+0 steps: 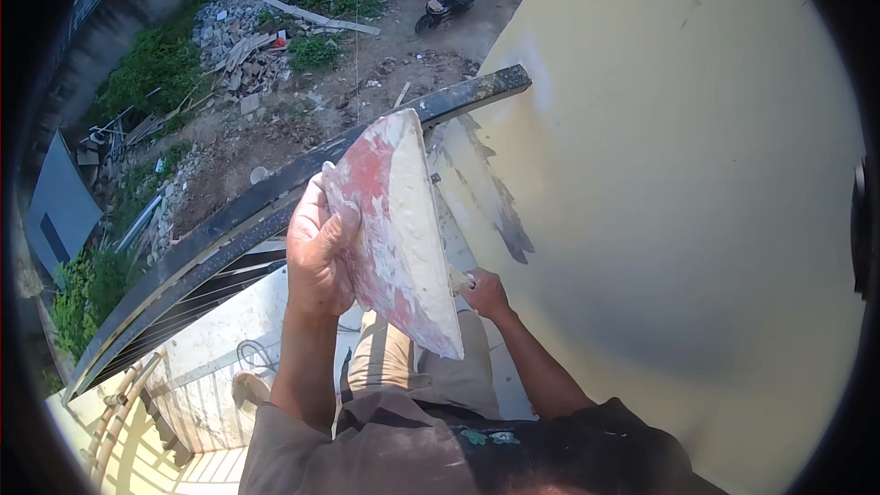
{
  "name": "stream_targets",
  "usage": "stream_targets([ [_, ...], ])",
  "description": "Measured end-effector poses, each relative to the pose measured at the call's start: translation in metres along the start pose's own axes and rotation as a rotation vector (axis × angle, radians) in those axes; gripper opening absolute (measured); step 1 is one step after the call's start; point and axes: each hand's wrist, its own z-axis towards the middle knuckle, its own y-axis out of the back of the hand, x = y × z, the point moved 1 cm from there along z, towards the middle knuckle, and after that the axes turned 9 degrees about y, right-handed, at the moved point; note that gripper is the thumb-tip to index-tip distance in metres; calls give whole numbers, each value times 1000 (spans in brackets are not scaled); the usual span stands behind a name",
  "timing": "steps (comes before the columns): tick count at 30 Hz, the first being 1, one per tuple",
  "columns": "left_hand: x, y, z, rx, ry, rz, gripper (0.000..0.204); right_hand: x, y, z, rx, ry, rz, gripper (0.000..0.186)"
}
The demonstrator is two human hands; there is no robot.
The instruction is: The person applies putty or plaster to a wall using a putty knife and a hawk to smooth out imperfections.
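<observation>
Plaster board [399, 229], red-stained, tilted on edge beside yellow wall [678, 174]; left hand [319, 252] fingers clamped on its rim, right hand [484, 293] closed on something hidden behind. Black railing [275, 197] just beyond, open drop past it.

Plaster hawk board [394, 220] — red, matt, smeared with pale wet putty; the wall [678, 174] — smooth matt cream; railing [275, 197] — dark, spattered metal.
</observation>
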Motion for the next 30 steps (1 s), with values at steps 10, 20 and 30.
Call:
stream_targets([
  [10,-151,119,242,-295,326,598,35,61,67,31,156,-291,-85,28],
  [20,228,352,346,-210,1066,489,28,39,47,-40,147,-423,-53,43],
  [30,361,343,348,-294,1127,459,35,121,82,-7,301,-789,-139,37],
])
